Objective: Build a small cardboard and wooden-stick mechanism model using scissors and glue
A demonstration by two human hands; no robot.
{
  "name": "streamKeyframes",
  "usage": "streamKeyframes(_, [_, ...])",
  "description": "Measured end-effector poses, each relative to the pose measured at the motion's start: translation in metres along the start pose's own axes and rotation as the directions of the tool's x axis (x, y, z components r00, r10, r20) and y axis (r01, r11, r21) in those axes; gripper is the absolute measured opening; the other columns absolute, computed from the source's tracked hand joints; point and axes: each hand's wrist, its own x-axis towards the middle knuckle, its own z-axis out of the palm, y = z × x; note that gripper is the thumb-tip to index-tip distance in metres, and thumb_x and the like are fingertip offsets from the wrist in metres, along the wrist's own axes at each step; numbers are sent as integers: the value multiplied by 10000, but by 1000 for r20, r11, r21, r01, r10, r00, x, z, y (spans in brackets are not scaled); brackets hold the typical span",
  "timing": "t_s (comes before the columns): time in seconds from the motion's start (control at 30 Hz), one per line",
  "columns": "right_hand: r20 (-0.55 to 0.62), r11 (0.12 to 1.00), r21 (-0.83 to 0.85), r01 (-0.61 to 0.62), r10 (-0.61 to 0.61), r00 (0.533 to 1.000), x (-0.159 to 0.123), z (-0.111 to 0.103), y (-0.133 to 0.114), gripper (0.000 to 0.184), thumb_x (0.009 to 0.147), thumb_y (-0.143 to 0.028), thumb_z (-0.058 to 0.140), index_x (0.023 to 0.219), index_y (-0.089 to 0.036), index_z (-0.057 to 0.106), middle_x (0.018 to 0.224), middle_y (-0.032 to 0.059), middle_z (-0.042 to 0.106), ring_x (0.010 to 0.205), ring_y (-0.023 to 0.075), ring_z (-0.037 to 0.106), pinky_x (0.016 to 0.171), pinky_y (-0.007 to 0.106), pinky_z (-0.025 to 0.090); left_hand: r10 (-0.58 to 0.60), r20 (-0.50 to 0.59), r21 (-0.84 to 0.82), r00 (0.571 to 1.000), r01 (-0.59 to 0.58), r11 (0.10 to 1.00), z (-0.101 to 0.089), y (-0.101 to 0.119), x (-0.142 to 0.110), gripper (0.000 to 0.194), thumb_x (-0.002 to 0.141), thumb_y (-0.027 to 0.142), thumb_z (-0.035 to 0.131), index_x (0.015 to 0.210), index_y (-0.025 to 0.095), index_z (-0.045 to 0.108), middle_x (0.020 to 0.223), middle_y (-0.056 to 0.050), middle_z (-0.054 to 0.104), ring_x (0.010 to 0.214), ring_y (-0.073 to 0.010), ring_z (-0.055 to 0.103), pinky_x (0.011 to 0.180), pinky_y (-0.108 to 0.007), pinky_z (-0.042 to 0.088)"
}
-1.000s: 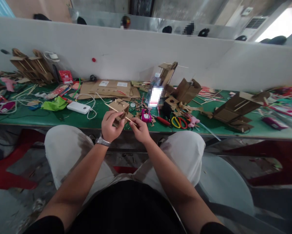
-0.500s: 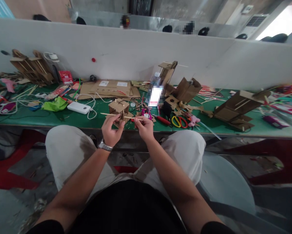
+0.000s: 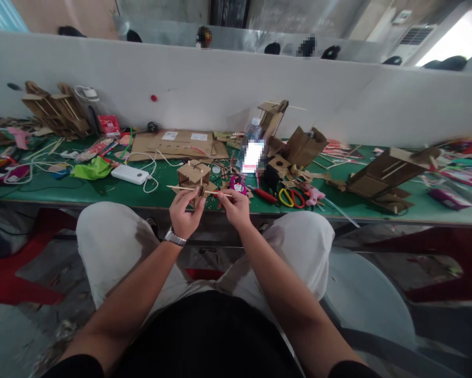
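A thin wooden stick runs crosswise between my hands, its pointed end sticking out to the left. Around it sits a small brown cardboard piece, pinched between the thumb and fingers of my left hand. My right hand grips the stick near its right end with thumb and fingertips. Just behind them on the green table stands a small cardboard box with short sticks poking up. A purple item with a cartoon penguin lies beyond my right hand.
Right of my hands lie a red-handled tool, scissors and a pink glue gun. A power bank with white cable lies left. Farther back are a flat cardboard sheet, a bottle and a cardboard structure.
The cardboard piece on the stick has turned and now shows more edge-on. Both hands keep their hold, and the whole view has shifted slightly.
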Motion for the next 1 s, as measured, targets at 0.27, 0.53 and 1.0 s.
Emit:
streamKeyframes(0.27, [44, 1000, 11, 16, -16, 999, 4, -1, 6, 552, 838, -730, 780, 973, -195, 776, 693, 19, 676, 586, 152, 571, 544, 284, 443, -18, 7, 37, 1000, 17, 999, -1, 5, 3, 403, 1063, 463, 611, 1328, 165, 669, 1040, -111, 730, 844, -188, 674, 782, -349, 600])
streamKeyframes(0.53, [44, 986, -58, 154, -151, 988, 0, 2, 0, 412, 845, -601, 839, 1012, -226, 821, 1016, 97, 756, 840, 213, 661, 690, 333, 527, -31, -11, 16, 999, 31, 999, -3, 7, 5, 336, 1062, 431, 631, 1240, 161, 723, 1021, -106, 754, 840, -191, 682, 795, -352, 580])
streamKeyframes(1.0, [67, 942, -179, 286, -278, 958, -3, 4, 1, 256, 941, -484, 777, 946, -235, 834, 955, 91, 797, 898, 226, 729, 718, 331, 574, -45, -11, 38, 999, 45, 998, -3, 8, 4, 320, 1036, 469, 666, 1142, 174, 726, 972, -83, 756, 835, -192, 697, 789, -339, 573])
